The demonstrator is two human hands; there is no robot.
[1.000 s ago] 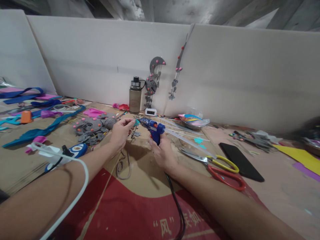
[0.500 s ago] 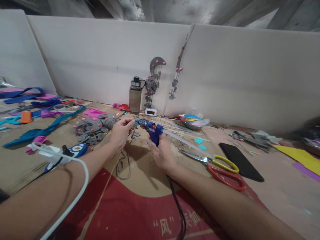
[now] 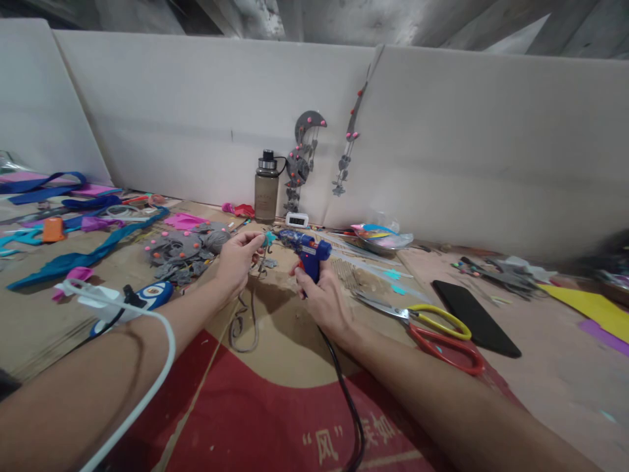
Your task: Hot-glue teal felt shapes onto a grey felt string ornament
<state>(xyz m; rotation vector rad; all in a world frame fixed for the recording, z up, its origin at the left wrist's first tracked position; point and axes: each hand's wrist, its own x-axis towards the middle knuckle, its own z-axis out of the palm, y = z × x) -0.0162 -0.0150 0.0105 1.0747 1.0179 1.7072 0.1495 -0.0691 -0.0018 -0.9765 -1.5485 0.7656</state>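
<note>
Looks like a craft workshop from here: there's a glue gun (image 3: 309, 254), scissors (image 3: 441, 320), yarn (image 3: 215, 238) and bright scraps (image 3: 63, 267) strewn over printed cardboard (image 3: 285, 368). Gray ornaments (image 3: 309, 120) hang against plain white panels (image 3: 187, 92), and the rough gray ceiling (image 3: 373, 23) overhead seems more industrial than homely.

Bare cardbd (image 3: 282, 351) is leaving a near-side gap btwn L hand (image 3: 236, 262) & R hand (image 3: 325, 298), w/ grey cord (image 3: 256, 331) looping on its L & blk cable (image 3: 343, 377) trailing down its R. Scissors (image 3: 409, 314) & phone (image 3: 474, 318) are obstructing low passage R; felt pile (image 3: 179, 248) is crowding L hand's outer side. Beyond hands, bottle (image 3: 266, 196) & sm. clock (image 3: 297, 220) are blocking straight ahead, bowl (image 3: 381, 249) sitting farther R.
</note>
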